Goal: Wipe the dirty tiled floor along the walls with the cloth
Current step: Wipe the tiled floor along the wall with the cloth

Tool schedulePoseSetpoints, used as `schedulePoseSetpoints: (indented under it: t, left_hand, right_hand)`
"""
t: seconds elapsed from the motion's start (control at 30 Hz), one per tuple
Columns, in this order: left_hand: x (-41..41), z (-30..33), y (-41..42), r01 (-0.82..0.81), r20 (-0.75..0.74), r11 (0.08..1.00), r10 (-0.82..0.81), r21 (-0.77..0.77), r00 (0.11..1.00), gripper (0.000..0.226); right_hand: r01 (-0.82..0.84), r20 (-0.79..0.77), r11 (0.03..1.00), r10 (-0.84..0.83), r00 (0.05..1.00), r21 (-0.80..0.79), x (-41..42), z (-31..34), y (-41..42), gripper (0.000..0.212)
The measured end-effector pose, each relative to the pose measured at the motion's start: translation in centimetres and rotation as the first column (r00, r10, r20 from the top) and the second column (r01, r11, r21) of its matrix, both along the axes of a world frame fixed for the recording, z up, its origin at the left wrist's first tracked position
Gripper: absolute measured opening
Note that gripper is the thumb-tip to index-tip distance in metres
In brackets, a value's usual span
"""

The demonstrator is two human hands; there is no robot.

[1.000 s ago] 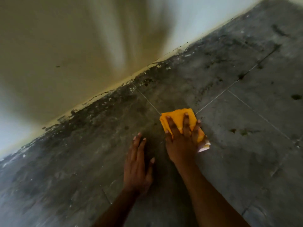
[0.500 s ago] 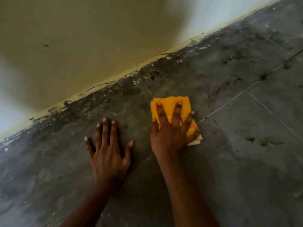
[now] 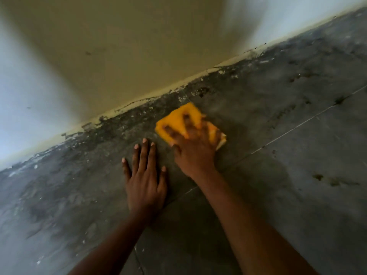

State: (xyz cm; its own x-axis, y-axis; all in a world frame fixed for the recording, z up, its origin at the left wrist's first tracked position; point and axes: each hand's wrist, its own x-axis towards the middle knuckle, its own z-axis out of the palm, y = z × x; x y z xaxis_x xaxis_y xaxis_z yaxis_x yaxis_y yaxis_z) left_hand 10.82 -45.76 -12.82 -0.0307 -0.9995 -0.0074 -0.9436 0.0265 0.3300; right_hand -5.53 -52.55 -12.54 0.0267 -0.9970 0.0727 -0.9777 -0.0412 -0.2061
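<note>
Left hand (image 3: 146, 181) is flat on the floor (image 3: 288, 195), fingers straight, just propping. Right hand (image 3: 193, 149) presses the yellow cloth (image 3: 178, 121) near the wall (image 3: 123, 56). The grime strip (image 3: 127, 124) could get missed if the cloth stays off the edge.

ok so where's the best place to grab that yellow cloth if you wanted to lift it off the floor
Probably the pale folded corner poking out past the right hand, coming from the side away from the wall. The yellow cloth lies flat on the tiled floor under spread fingers, so only its free edges give anything to pinch.
</note>
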Motion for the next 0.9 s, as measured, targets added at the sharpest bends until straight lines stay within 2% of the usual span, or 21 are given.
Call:
schedulePoseSetpoints:
  t: [0.07, 0.13, 0.17, 0.23, 0.3, 0.33, 0.37, 0.43, 0.53, 0.57, 0.63, 0.67, 0.77, 0.8, 0.83, 0.9]
  left_hand:
    - [0.0, 0.1, 0.0, -0.009, 0.004, 1.0, 0.009, 0.007, 1.0, 0.073]
    - [-0.3, 0.6, 0.2, -0.017, -0.009, 1.0, 0.017, 0.021, 1.0, 0.074]
    - [-0.3, 0.9, 0.0, -0.019, -0.015, 0.999, 0.019, 0.03, 1.0, 0.076]
    - [-0.3, 1.4, -1.6, -0.004, -0.042, 0.999, 0.006, 0.049, 0.999, 0.081]
    - [-0.4, 1.8, -4.8, 0.075, -0.051, 0.996, -0.072, 0.056, 0.996, 0.082]
    - [-0.6, 1.9, -6.6, 0.11, -0.044, 0.992, -0.107, 0.066, 0.993, 0.081]
    - [-0.7, 2.0, -8.1, 0.125, -0.03, 0.99, -0.123, 0.067, 0.992, 0.079]
    - [-1.2, 1.1, -9.9, 0.124, 0.015, 0.991, -0.125, 0.043, 0.992, 0.076]
    - [-1.7, 0.4, -9.4, 0.112, 0.015, 0.993, -0.112, 0.023, 0.994, 0.073]
    - [-1.6, 0.7, -9.4, 0.112, 0.01, 0.994, -0.112, 0.007, 0.994, 0.072]
    - [-1.5, 1.1, -9.6, 0.117, 0.013, 0.993, -0.117, 0.014, 0.993, 0.071]
    - [-1.5, 1.2, -9.6, 0.122, 0.015, 0.992, -0.123, 0.027, 0.992, 0.071]
    - [-1.7, 1.0, -9.8, 0.122, 0.038, 0.992, -0.124, 0.037, 0.992, 0.071]
    - [-1.7, 0.9, -9.8, 0.121, 0.037, 0.992, -0.123, 0.039, 0.992, 0.071]
    - [-1.6, 0.8, -9.6, 0.121, 0.034, 0.992, -0.122, 0.037, 0.992, 0.07]
    - [-1.5, 1.0, -9.5, 0.117, 0.021, 0.993, -0.117, 0.034, 0.993, 0.071]
  right_hand:
    - [-0.278, -0.097, 0.96, 0.278, 0.956, 0.012, -1.9, 0.5, 1.6, 0.061]
    - [-0.313, -0.132, 0.949, 0.314, 0.94, 0.026, -5.9, 1.1, 3.4, 0.058]
    - [-0.238, -0.127, 0.971, 0.24, 0.962, 0.032, -7.8, 1.2, 3.8, 0.057]
    - [0.013, -0.075, 0.999, -0.011, 0.997, 0.034, -9.9, 1.4, 2.6, 0.054]
    - [0.255, 0.01, 0.96, -0.258, 0.966, 0.111, -8.9, 1.9, -1.3, 0.054]
    - [0.321, 0.057, 0.929, -0.336, 0.94, 0.183, -7.4, 2.2, -3.6, 0.055]
    - [0.319, 0.087, 0.92, -0.345, 0.934, 0.228, -5.8, 2.7, -5.7, 0.057]
    - [0.195, 0.078, 0.958, -0.215, 0.973, 0.211, -3.4, 2.5, -8.1, 0.06]
    - [-0.043, 0.003, 0.994, 0.043, 0.999, 0.104, -4.4, 1.5, -5.3, 0.06]
    - [-0.071, -0.042, 0.995, 0.074, 0.996, 0.07, -5.8, 1.1, -4.0, 0.059]
    - [0.024, -0.053, 0.994, -0.018, 0.998, 0.102, -9.4, 1.5, -3.7, 0.058]
    - [0.12, -0.042, 0.984, -0.116, 0.992, 0.129, -10.8, 1.7, -4.8, 0.059]
    - [0.431, 0.044, 0.87, -0.453, 0.89, 0.24, -9.5, 2.2, -11.5, 0.059]
    - [0.465, 0.057, 0.849, -0.493, 0.868, 0.25, -7.8, 2.3, -13.1, 0.06]
    - [0.441, 0.07, 0.866, -0.468, 0.881, 0.238, -5.9, 2.4, -14.2, 0.06]
    - [0.281, 0.082, 0.947, -0.296, 0.952, 0.158, -2.7, 2.0, -13.8, 0.062]
